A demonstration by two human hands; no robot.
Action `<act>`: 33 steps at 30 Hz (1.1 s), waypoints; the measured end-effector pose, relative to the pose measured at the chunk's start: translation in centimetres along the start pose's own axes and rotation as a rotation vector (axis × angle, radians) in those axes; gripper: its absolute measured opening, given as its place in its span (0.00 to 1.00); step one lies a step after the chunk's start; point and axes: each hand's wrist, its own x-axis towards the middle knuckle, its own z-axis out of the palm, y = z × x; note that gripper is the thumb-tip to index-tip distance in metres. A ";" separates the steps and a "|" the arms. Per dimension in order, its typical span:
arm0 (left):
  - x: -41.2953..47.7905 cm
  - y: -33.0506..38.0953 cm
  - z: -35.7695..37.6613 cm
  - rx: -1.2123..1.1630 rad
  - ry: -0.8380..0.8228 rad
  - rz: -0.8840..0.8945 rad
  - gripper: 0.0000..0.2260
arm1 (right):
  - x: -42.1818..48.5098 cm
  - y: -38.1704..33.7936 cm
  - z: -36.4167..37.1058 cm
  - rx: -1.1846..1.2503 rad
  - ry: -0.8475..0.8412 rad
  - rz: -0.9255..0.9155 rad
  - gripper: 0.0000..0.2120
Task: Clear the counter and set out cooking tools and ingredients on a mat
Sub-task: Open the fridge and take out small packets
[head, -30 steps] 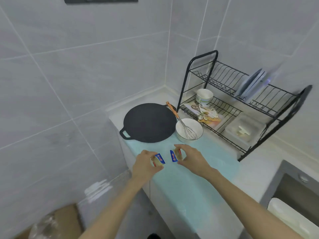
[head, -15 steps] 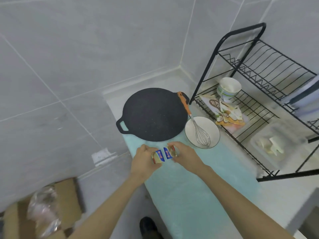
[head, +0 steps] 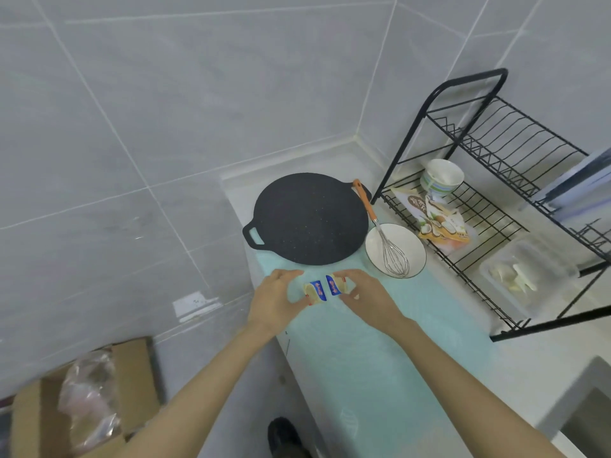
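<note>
One cardboard box (head: 132, 375) sits on the floor at the near left, with a crumpled plastic bag (head: 87, 401) lying on it. Right of that, the left hand (head: 274, 300) pinches the left packet (head: 315, 292), a small blue-and-yellow sachet, with the thumb on its near side and the fingers curled over its far edge. Just beside it is the right packet (head: 334, 284). The right hand (head: 368, 297) holds it the same way, its fingers clamped on the packet's right side. Both packets are at the far left end of the pale green mat (head: 380, 365) that covers the counter; whether they touch it I cannot tell. Just beyond them the black griddle pan (head: 310, 218) lies flat, its near edge over the mat. To its right a white bowl (head: 415, 247) stands on the mat. A whisk (head: 391, 256) leans in it, its orange handle reaching across the pan's rim. Further right, a black wire dish rack (head: 463, 94) holds a small bowl (head: 443, 176), a printed pouch (head: 439, 223) and a clear tub (head: 529, 276) of what may be pale food pieces, too blurred to name.
</note>
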 end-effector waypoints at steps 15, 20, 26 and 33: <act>-15.5 -1.3 -12.2 -0.050 0.166 0.181 0.17 | -13.8 -13.3 2.2 0.084 0.164 -0.108 0.19; -21.3 -1.5 -15.2 -0.010 0.264 0.180 0.17 | -18.3 -17.9 2.4 0.079 0.141 -0.186 0.19; -28.2 -1.2 -17.3 -0.008 0.359 0.154 0.17 | -22.9 -20.6 3.0 0.075 0.098 -0.299 0.20; -39.1 -0.5 -15.4 -0.025 0.461 0.083 0.17 | -29.9 -20.9 5.6 0.080 0.043 -0.448 0.20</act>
